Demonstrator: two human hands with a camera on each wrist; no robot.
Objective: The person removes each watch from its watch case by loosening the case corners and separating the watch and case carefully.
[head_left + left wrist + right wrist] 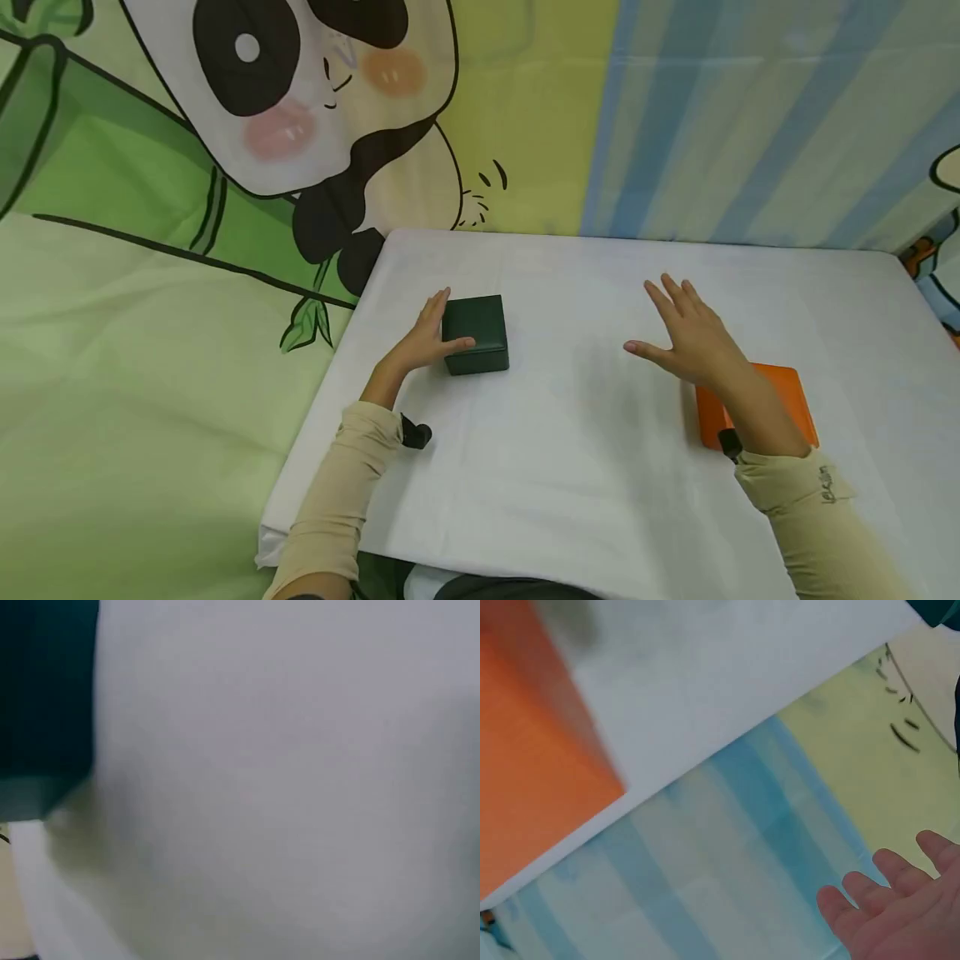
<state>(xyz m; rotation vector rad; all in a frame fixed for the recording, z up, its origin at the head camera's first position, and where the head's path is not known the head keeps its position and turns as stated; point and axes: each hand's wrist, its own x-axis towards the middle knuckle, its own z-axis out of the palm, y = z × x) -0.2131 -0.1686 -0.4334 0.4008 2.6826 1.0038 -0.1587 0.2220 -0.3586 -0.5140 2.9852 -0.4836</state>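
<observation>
A small dark green box (477, 323) with a lid stands on the white-covered table, left of the middle. My left hand (422, 340) is at its left side with straight fingers, and the thumb reaches across the box's front part in the head view. In the left wrist view the green box (45, 690) fills the upper left corner, while the hand itself is out of that picture. Over the right part of the table, my right hand (692, 337) is spread with nothing in it. Its fingers (900, 871) show straight in the right wrist view.
An orange flat-topped object (787, 392) lies on the right, partly hidden beneath my right forearm. The white cloth (555, 467) covers the table up to its edges. Behind it hangs a printed curtain (540, 117) with a panda and blue stripes.
</observation>
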